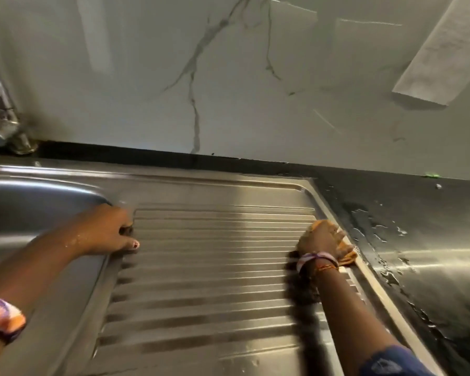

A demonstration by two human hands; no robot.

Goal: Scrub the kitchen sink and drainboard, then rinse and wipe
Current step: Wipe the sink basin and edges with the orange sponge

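Your right hand [322, 240] is pressing the soft orange cloth [346, 255] at the drainboard's [215, 253] right rim, fingers gripping it. Your left hand [111, 229] is bracing, fingers curled, beside the sink [38, 202]. Wet steel is probably slippery, so keep the cloth bunched under your palm.

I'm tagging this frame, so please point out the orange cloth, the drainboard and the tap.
orange cloth [346, 255]: head view, edge showing beside the right hand.
drainboard [215, 267]: head view, middle of the ribbed surface.
tap [0, 104]: head view, chrome body, blurred.
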